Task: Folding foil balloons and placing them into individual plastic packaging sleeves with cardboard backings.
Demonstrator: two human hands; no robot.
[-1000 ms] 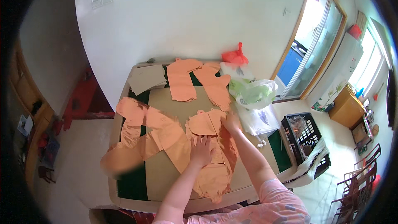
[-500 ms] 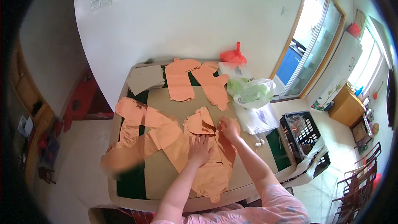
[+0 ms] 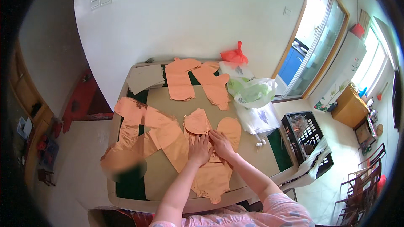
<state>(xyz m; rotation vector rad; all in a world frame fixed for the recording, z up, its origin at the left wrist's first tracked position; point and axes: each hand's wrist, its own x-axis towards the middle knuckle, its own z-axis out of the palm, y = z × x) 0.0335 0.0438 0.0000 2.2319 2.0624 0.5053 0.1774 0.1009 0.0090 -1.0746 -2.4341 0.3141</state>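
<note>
A flat, uninflated rose-gold foil balloon (image 3: 213, 178) lies in front of me, its near end by the table edge. Part of it is folded over into a rounded flap (image 3: 195, 122), and another rounded end (image 3: 231, 129) extends to the right. My left hand (image 3: 200, 151) rests on the foil with fingers spread, just below the flap. Right beside it, my right hand (image 3: 222, 146) lies flat on the foil, fingers stretched along the flap's right edge. More flat foil balloons (image 3: 166, 128) overlap on the left, and two others (image 3: 181, 80) lie at the far side.
Grey cardboard sheets (image 3: 145, 79) sit at the table's far left corner. At the far right are a red plastic bag (image 3: 235, 55), a green-and-white plastic bag (image 3: 252, 91) and clear plastic packaging (image 3: 260, 120). A black crate (image 3: 304, 136) stands against the table's right side.
My right hand has moved left and down, from the right part of the foil to beside my left hand. The rounded right end now lies flatter and uncovered. My left hand stays nearly in place.
</note>
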